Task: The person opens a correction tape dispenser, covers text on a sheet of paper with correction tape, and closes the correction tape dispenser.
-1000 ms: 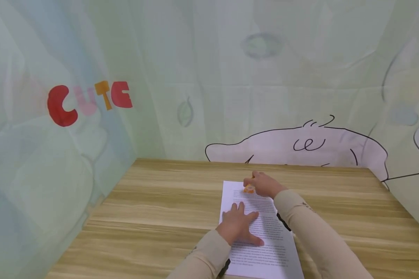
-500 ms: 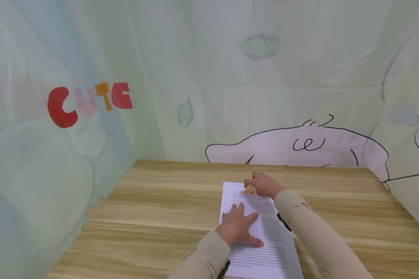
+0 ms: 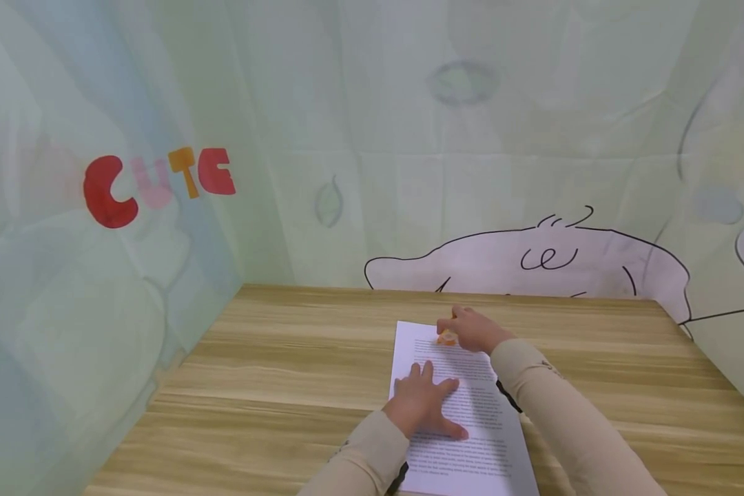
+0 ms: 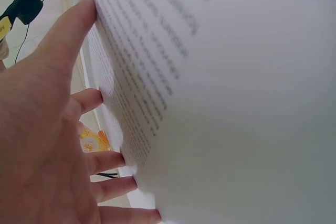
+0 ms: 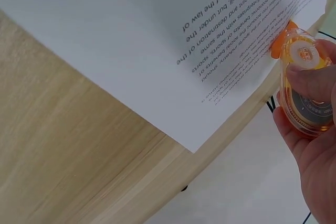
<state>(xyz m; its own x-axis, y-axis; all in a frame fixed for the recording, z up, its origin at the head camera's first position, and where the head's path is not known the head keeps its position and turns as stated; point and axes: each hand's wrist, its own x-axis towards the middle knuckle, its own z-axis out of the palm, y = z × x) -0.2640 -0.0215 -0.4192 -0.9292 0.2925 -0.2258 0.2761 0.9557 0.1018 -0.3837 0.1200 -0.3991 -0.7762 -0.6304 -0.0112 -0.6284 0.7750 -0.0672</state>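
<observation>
A printed sheet of paper [image 3: 471, 441] lies lengthwise on the wooden table. My left hand [image 3: 423, 403] rests on its middle with fingers spread; in the left wrist view the fingertips [image 4: 126, 184] press on the page. Near the sheet's top, my right hand [image 3: 476, 331] grips an orange, see-through correction tape dispenser [image 5: 304, 85] between thumb and fingers. Its orange tip [image 5: 278, 45] points down at the upper lines of print. In the head view most of the correction tape [image 3: 447, 338] is hidden behind the right hand.
The wooden table [image 3: 285, 372] reaches back to a pale fabric backdrop [image 3: 322, 103] printed with cartoon drawings. Red, pink and orange letters [image 3: 111, 193] show on the left side of the cloth. Dark bands sit at both wrists, partly under the sleeves [image 3: 564, 413].
My right hand has shifted slightly to the right along the top lines with the correction tape. The left hand and the sheet have stayed in place.
</observation>
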